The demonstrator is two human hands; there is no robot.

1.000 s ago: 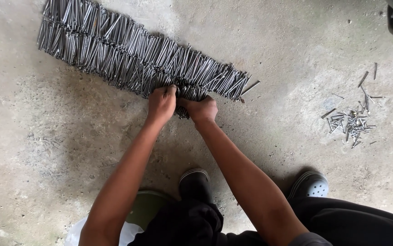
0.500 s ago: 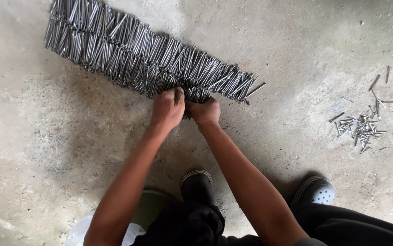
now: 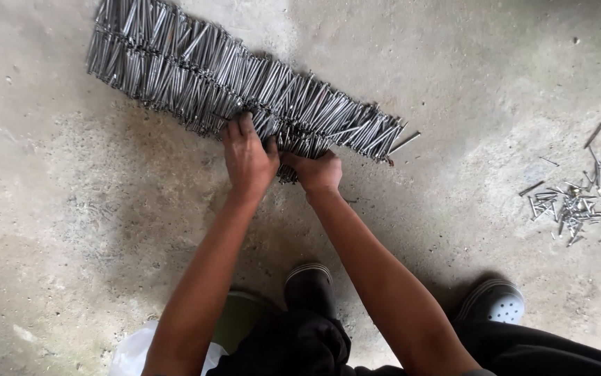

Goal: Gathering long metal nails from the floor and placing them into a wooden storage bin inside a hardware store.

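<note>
While your view has dipped slightly, your left hand and right hand stay clenched on the nail strip, unchanged; loose nails lie well apart.

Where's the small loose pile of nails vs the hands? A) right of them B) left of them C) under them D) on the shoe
A: the loose pile lies on the concrete floor well to the right of both hands, left hand and right hand, which are on the long nail strip.

Rough grey concrete floor, mottled pale patches, soft daylight, faint shadow near centre
</note>
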